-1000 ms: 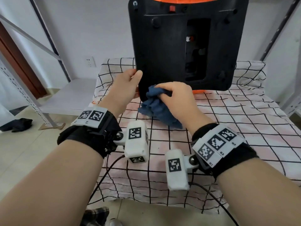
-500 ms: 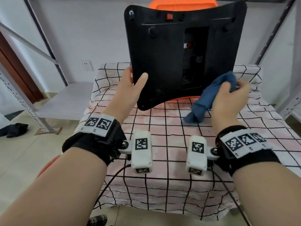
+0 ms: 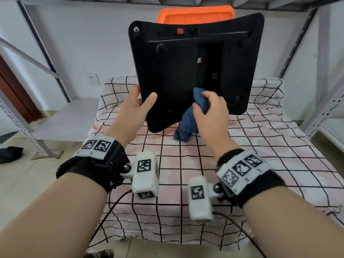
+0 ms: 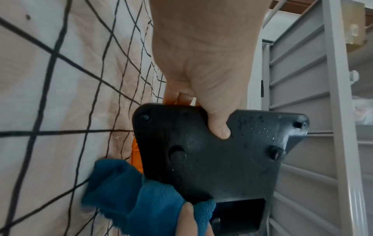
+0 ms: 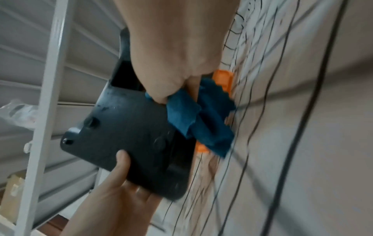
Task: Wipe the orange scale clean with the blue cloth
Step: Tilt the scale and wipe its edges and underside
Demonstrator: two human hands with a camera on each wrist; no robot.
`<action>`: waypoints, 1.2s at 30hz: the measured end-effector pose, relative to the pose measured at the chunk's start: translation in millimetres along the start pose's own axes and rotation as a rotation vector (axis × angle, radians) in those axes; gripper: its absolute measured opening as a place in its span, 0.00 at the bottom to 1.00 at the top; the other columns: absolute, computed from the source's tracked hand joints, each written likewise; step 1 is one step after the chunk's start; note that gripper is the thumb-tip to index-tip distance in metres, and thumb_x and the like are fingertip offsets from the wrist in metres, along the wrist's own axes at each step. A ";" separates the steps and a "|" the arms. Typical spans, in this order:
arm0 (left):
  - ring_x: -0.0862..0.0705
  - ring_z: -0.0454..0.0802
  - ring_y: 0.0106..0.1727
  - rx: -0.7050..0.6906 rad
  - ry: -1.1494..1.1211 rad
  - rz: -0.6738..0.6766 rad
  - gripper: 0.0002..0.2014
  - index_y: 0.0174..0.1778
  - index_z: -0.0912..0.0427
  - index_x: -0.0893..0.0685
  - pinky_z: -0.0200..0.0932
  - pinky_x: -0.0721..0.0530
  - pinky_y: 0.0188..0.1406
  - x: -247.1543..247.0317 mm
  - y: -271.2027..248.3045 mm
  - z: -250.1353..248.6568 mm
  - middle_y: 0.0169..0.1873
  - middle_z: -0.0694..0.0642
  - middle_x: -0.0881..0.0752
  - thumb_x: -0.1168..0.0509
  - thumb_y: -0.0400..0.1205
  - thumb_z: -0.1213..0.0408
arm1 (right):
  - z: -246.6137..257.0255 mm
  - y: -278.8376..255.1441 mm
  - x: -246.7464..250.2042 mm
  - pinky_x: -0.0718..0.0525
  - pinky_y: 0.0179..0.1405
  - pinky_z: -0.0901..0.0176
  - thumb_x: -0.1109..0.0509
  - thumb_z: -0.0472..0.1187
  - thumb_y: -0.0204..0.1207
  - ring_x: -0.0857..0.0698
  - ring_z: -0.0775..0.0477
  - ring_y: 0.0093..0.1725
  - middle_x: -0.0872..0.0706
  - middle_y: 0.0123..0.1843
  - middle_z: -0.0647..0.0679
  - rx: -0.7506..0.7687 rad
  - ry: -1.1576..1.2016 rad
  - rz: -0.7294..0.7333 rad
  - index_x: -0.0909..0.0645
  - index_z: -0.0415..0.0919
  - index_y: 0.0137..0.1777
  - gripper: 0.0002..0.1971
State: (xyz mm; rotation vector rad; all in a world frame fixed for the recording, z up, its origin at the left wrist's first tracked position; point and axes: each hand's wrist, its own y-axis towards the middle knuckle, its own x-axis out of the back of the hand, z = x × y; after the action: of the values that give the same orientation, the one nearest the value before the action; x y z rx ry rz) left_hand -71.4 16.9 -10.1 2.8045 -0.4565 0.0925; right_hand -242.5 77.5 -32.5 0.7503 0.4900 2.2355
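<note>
1. We note the scale (image 3: 178,75) stands tilted on edge over the table (image 3: 260,149), underside toward us.
2. The left hand (image 3: 134,108) sits at the scale's lower left edge, thumb on the near face, fingers behind.
3. The right hand (image 3: 210,110), right of the left hand, is before the scale's lower middle, pressing the cloth (image 3: 188,120) against it.
4. The cloth's tail hangs below the scale's bottom edge, near the table.
5. Shelving (image 3: 323,101) stands right of the table.
</note>
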 end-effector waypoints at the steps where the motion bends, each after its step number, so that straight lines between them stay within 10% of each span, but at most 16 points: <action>1: 0.13 0.46 0.57 -0.007 0.000 -0.004 0.14 0.67 0.51 0.27 0.52 0.14 0.59 -0.6 -0.1 -0.2 0.55 0.53 0.13 0.40 0.86 0.60 | -3.1 4.3 6.8 0.26 0.48 0.83 0.31 0.38 0.76 0.24 0.57 0.50 0.23 0.56 0.49 0.001 -0.011 0.029 0.22 0.43 0.61 0.13; 6: 0.12 0.47 0.56 -0.037 -0.010 0.037 0.13 0.67 0.52 0.26 0.47 0.14 0.56 -3.3 -1.8 -1.9 0.56 0.55 0.13 0.39 0.86 0.63 | 19.9 -1.8 7.9 0.30 0.48 0.80 0.31 0.32 0.69 0.27 0.61 0.44 0.26 0.51 0.48 0.216 0.022 -0.088 0.23 0.41 0.50 0.10; 10: 0.13 0.50 0.57 -0.048 -0.046 0.054 0.10 0.62 0.52 0.25 0.52 0.14 0.57 -2.4 -3.4 -1.6 0.55 0.57 0.13 0.39 0.85 0.65 | 28.1 -23.7 -11.4 0.22 0.55 0.57 0.29 0.31 0.69 0.24 0.48 0.52 0.27 0.53 0.45 0.417 -0.179 0.280 0.18 0.38 0.57 0.16; 13: 0.15 0.48 0.59 -0.048 -0.007 0.018 0.10 0.61 0.47 0.25 0.54 0.15 0.59 0.5 -6.9 -8.0 0.58 0.54 0.15 0.38 0.84 0.58 | 32.9 -29.9 -6.3 0.23 0.53 0.61 0.29 0.34 0.73 0.25 0.51 0.52 0.26 0.54 0.48 0.304 -0.241 0.411 0.16 0.43 0.60 0.15; 18: 0.17 0.41 0.50 -0.305 0.163 -0.053 0.12 0.57 0.48 0.23 0.35 0.17 0.53 5.8 -7.1 -53.0 0.51 0.47 0.16 0.30 0.79 0.62 | 41.3 -23.6 30.0 0.29 0.41 0.77 0.31 0.35 0.73 0.23 0.57 0.46 0.19 0.51 0.49 0.089 -0.134 0.183 0.16 0.45 0.54 0.11; 24: 0.16 0.49 0.51 -0.199 0.329 0.073 0.10 0.52 0.59 0.19 0.46 0.18 0.57 27.4 -18.6 -69.3 0.47 0.53 0.14 0.29 0.78 0.60 | 65.7 -3.2 75.9 0.16 0.47 0.54 0.32 0.35 0.75 0.15 0.46 0.49 0.16 0.45 0.47 -0.349 0.322 -0.292 0.20 0.40 0.53 0.07; 29: 0.23 0.45 0.36 -0.211 0.582 0.133 0.12 0.43 0.62 0.20 0.39 0.28 0.36 32.0 -28.6 -91.9 0.35 0.52 0.19 0.28 0.76 0.58 | 79.3 17.9 104.9 0.19 0.17 0.55 0.42 0.31 0.81 0.17 0.39 0.52 0.20 0.49 0.41 -0.868 0.853 -0.267 0.25 0.38 0.60 0.11; 33: 0.18 0.51 0.44 -0.216 0.721 0.202 0.12 0.49 0.63 0.18 0.43 0.22 0.45 36.0 -37.4 -103.0 0.44 0.55 0.16 0.29 0.77 0.60 | 99.3 8.5 109.9 0.16 0.33 0.55 0.42 0.35 0.80 0.16 0.46 0.51 0.18 0.50 0.46 -0.814 0.799 -0.178 0.24 0.41 0.59 0.11; 36: 0.17 0.46 0.45 -0.175 0.674 0.250 0.20 0.63 0.54 0.23 0.38 0.20 0.44 38.1 -46.2 -116.3 0.51 0.51 0.19 0.29 0.76 0.58 | 86.0 22.7 76.2 0.18 0.56 0.50 0.58 0.19 0.78 0.19 0.41 0.61 0.21 0.65 0.38 -0.739 0.791 -0.282 0.36 0.27 0.72 0.24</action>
State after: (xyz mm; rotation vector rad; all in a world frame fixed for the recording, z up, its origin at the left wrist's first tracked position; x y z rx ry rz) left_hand -22.4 82.2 92.0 2.3357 -0.5953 0.9587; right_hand -242.8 128.3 73.0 -0.5682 0.0760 2.1315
